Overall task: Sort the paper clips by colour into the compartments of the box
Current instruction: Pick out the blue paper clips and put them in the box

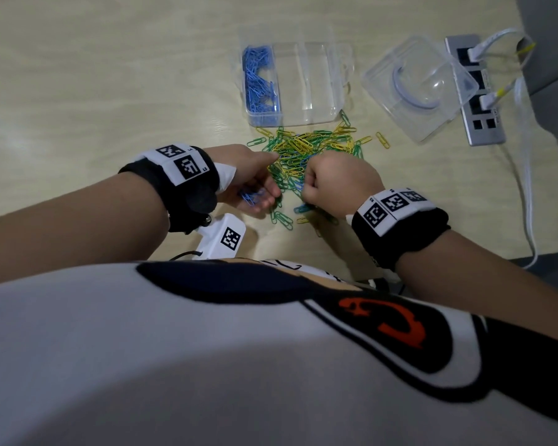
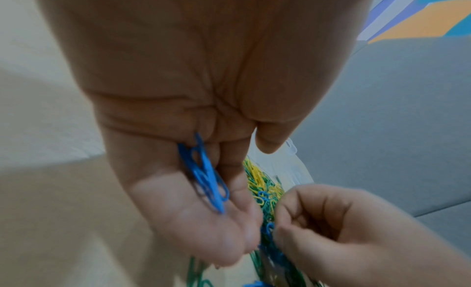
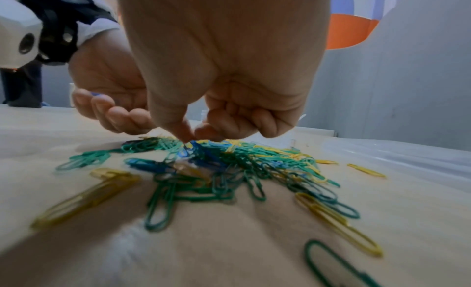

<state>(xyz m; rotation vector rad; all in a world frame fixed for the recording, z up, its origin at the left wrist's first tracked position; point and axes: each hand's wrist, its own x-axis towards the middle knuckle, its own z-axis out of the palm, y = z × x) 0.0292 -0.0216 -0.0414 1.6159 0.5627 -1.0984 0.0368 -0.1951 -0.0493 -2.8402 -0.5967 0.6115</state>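
Nearest, at six o'clock, a white printed shirt point(image 1: 207, 365) fills the lower view. Just beyond it both forearms reach out, each with a black wristband point(image 1: 400, 233) carrying white tags printed with square codes.

The left hand point(image 1: 252, 178), at nine o'clock from the heap, lies palm up and loosely cupped, cradling a small bunch of blue clips point(image 2: 203, 176) across the base of its fingers; they are thin bent wire with a smooth glossy coating, long rounded loops. The right hand point(image 1: 339, 185), at three o'clock from the left one, is curled tight, its thumb and forefinger point(image 3: 178, 128) pinching down onto a blue clip point(image 3: 190, 148) at the near top of the heap.

The heap of paper clips point(image 1: 306, 152) lies loose on the pale wood-grain tabletop point(image 1: 110, 91), between the hands and the box: mostly green and yellow, tangled, with a few blue ones buried in the middle and strays scattered at the edges.

At twelve o'clock from the heap stands the clear plastic box point(image 1: 310, 78), rectangular with thin dividers; its left compartment holds a mass of blue clips point(image 1: 260, 80), and the other compartments show only clear plastic. At two o'clock a clear plastic lid point(image 1: 419, 88) with a domed centre rests partly over a grey metal socket strip point(image 1: 477, 91) with white cables point(image 1: 525, 162) plugged in.
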